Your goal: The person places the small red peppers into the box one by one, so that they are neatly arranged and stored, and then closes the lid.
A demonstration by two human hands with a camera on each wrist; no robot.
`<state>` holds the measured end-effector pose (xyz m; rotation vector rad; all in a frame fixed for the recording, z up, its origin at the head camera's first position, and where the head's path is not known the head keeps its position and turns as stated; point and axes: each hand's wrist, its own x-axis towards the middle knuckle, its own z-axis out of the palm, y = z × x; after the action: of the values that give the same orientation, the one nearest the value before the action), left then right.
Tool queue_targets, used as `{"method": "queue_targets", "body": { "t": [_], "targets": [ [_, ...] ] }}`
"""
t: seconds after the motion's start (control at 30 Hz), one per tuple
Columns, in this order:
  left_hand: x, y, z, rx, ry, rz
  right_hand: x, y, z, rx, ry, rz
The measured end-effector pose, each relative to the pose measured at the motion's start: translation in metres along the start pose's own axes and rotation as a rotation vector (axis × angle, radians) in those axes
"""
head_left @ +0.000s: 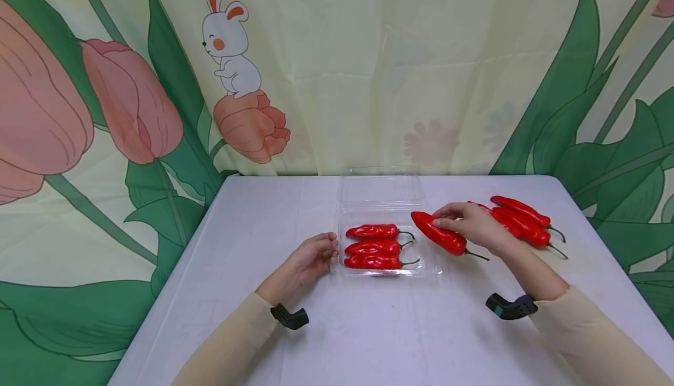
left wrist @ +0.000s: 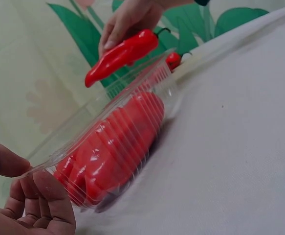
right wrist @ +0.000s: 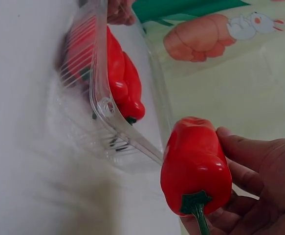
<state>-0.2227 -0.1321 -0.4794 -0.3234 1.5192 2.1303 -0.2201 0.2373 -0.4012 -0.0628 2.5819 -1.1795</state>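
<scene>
My right hand (head_left: 476,225) pinches a red pepper (head_left: 436,234) with a green stem, held up beside the right edge of a clear plastic box (head_left: 430,270). The pepper's narrow end points to the upper left and its stem to the lower right. Three red peppers (head_left: 372,248) lie side by side in the box, stems to the right. At the box's left side, my left hand (head_left: 315,257) has its rim between thumb and fingers. Thumb (left wrist: 8,164) and fingertips meet at the rim in the left wrist view.
The box's clear lid (head_left: 381,190) lies folded back toward the curtain (head_left: 342,82). More red peppers (head_left: 529,231) are piled on the white table (head_left: 368,333) at the right, partly behind my right hand. Both wrists carry a black band device (head_left: 511,307).
</scene>
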Motion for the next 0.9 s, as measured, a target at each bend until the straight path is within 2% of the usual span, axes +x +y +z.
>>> {"method": "queue_targets", "body": {
  "t": [0.9],
  "targets": [
    [0.001,0.000,0.000,-0.044,-0.002,-0.017,0.018,-0.029,0.035,0.014,-0.085,-0.089]
  ]
}}
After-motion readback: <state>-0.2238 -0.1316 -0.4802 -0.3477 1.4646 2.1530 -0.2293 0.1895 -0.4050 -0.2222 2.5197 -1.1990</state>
